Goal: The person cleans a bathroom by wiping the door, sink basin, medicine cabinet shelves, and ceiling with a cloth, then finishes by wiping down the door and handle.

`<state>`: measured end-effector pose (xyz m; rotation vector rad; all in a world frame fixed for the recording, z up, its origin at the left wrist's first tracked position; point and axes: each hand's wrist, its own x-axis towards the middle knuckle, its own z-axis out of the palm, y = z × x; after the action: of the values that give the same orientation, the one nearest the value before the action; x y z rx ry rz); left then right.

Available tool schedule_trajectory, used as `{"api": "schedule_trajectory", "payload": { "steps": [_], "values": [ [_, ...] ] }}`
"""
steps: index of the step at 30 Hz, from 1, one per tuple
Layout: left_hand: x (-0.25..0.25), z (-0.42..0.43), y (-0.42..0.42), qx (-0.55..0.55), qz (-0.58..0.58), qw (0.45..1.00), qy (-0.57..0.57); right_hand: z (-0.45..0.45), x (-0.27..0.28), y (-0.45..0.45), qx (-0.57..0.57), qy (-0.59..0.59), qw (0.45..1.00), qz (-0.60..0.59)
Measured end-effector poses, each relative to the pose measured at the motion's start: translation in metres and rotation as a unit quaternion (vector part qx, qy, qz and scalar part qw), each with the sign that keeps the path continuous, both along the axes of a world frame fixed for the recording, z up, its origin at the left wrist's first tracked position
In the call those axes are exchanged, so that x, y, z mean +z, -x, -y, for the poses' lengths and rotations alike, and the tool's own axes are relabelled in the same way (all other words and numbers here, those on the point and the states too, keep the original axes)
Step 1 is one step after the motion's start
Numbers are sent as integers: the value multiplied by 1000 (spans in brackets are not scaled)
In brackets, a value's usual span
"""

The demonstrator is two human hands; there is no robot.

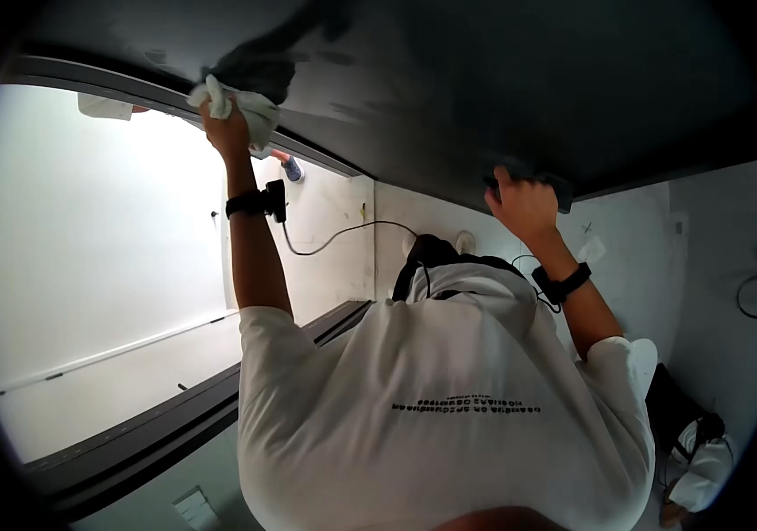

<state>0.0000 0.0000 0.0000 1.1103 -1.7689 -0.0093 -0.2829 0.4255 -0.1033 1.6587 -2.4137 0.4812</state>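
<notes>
A pale, crumpled cloth (259,119) is held in my left hand (226,131), against the lower left edge of a large dark glossy panel (414,80). Dark smears and a reflection show on the panel beside the cloth. Near the panel's lower right edge, my right hand (525,208) has its fingers curled round a dark object (557,190) whose shape is mostly lost against the panel. Both wrists wear black straps, the left one with a small box and a cable.
A dark frame (148,442) borders a bright opening on the left. A cable (334,234) hangs from my left wrist across my front. At the lower right is another person (702,465). A pale paper-like piece (593,249) lies beyond my right arm.
</notes>
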Motion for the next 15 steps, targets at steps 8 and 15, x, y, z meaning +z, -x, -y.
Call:
{"api": "schedule_trajectory", "payload": {
  "steps": [8,15],
  "values": [
    [-103,-137,76,-149,-138,955,-216,-2,28,-14,-34,-34,998,30],
    [-33,-123,104,-162,-72,964,-199,18,27,9,-36,-19,999,25]
  ]
}}
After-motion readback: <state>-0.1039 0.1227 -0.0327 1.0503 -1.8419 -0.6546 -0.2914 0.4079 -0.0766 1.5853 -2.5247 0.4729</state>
